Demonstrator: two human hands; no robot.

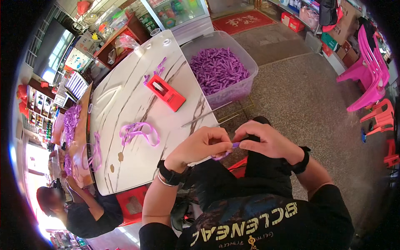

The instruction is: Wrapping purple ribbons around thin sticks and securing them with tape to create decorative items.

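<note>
My left hand [198,144] and right hand [268,141] both pinched a purple strip [236,145] above my lap [218,179], just off the surface [146,166] at its near right. With so little gripped, it could have slipped and dropped

Strip [236,145] is purple; table [131,106], white veined brown.

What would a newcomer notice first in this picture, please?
Probably the translucent bin heaped with purple pieces, beside the white table at the upper middle. Next, the bright red holder on the tabletop, with a loop of purple ribbon nearer the person. Then, near the centre, the left hand and right hand pinching a small purple strip.
</note>
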